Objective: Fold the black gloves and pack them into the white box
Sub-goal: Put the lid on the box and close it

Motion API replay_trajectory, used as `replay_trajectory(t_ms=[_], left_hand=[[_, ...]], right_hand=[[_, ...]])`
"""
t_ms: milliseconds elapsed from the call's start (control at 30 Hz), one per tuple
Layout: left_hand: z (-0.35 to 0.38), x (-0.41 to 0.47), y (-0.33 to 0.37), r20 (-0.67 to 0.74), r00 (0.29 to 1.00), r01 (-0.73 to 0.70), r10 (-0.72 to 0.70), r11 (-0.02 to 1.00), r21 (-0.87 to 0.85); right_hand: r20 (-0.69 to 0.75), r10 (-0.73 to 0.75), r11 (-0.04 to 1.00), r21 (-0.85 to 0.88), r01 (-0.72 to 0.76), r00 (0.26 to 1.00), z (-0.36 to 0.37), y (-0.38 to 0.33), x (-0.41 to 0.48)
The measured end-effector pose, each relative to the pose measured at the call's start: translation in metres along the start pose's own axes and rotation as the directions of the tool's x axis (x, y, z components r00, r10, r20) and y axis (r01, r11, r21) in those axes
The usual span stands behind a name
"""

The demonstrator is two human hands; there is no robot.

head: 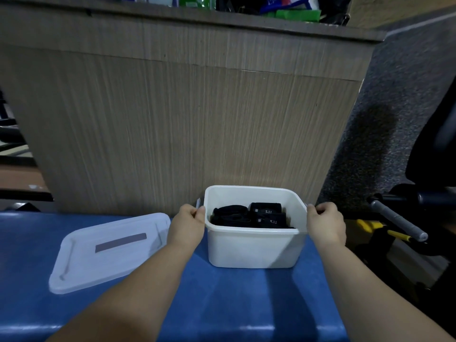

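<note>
White box (254, 248) sits upright on the blue bench (234, 304), close to the wood panel (185, 119) behind it. Black gloves (246, 217) are already inside, folded into compact bundles low in the box; the two on the right show "5.11" print. No loose gloves are visible on the bench.

Handling: the box looks like thin rigid plastic. It is likely light with only fabric in it, and the smooth walls may be a bit slippery. Best hold is at the two short ends under the rim, by the handle tabs, one of which shows on the left (198, 203). The gloves are soft and not fragile, and they could unfold if the box is tipped, so keep it level.

Hands: left hand (188, 222) grips the box's left end, thumb hooked over the rim and fingers curled at the tab. Right hand (325, 222) grips the right end the same way, fingers curled round the edge. Both forearms reach straight forward, roughly parallel, with wrists level. It is a symmetric two-handed hold; I can't tell whether the box is lifted or resting.

The lid (108, 250) lies flat on the bench to the left, apart from the box, grey label strip (121, 242) up. Packing looks done, and closing the box is probably what remains.
</note>
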State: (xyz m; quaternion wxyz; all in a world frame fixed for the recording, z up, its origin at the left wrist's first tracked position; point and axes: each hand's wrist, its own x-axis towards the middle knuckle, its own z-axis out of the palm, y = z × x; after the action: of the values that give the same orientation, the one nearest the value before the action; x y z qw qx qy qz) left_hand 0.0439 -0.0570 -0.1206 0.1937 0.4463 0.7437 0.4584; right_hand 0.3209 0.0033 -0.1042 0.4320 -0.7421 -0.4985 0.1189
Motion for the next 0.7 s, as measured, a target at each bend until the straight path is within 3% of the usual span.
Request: replay_trajectory(t_ms=[67, 200, 367, 567, 700], left_hand=[[-0.009, 0.000, -0.004, -0.021, 1.000, 0.013, -0.014, 1.000, -0.021], [-0.029, 0.001, -0.015, -0.056, 0.997, 0.044, -0.045, 0.999, -0.025], [-0.065, 0.009, -0.045, -0.118, 0.988, 0.095, -0.095, 0.995, -0.012], [-0.111, 0.017, -0.089, -0.184, 0.967, 0.175, -0.175, 0.984, -0.021], [-0.136, 0.022, -0.125, -0.227, 0.943, 0.256, -0.243, 0.966, 0.029]], right_hand=[[-0.035, -0.105, 0.994, 0.028, 0.106, 0.994, 0.005, -0.017, -0.011], [0.038, -0.293, 0.956, 0.046, 0.291, 0.955, 0.030, -0.062, -0.041], [0.193, -0.401, 0.905, 0.236, 0.354, 0.896, 0.073, -0.122, -0.093], [0.354, -0.604, 0.787, 0.406, 0.465, 0.714, 0.125, -0.168, -0.156], [0.526, -0.598, 0.802, 0.398, 0.446, 0.606, 0.161, -0.180, -0.185]])
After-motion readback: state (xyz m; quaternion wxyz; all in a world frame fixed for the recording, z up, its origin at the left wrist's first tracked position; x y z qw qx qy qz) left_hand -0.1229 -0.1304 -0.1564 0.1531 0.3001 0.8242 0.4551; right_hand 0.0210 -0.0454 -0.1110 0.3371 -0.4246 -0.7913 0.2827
